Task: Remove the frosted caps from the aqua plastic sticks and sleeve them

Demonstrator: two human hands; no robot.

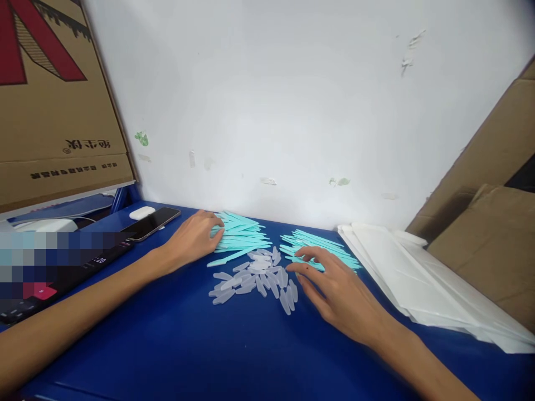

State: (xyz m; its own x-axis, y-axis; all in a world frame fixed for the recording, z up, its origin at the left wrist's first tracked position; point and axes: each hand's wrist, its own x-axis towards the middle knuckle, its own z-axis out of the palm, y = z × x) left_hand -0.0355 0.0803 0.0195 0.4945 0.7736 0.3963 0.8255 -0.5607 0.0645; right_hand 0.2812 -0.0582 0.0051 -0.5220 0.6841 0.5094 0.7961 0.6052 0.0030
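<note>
My left hand (196, 234) rests at the left end of a pile of slim turquoise plastic sticks (244, 234), shaped like eyebrow razors. Its thumb and forefinger stand apart; the other fingers are partly hidden. A single turquoise stick (228, 259) lies along that pile's near side. Over the near edge of a second bundle of turquoise sticks (320, 245), my right hand (332, 289) hovers with fingers spread and nothing visible in them. Its fingertips are close to a loose heap of translucent, tapered plastic caps (254, 273) between the hands.
A phone (152, 224) and a white case (142, 213) lie at the left, behind a dark device (71, 278), partly pixelated. White flat bags (384, 267) are stacked at right, beside cardboard (489, 250). A printed carton (62, 122) stands back left; a white wall (267, 111) bounds the blue table (200, 351).
</note>
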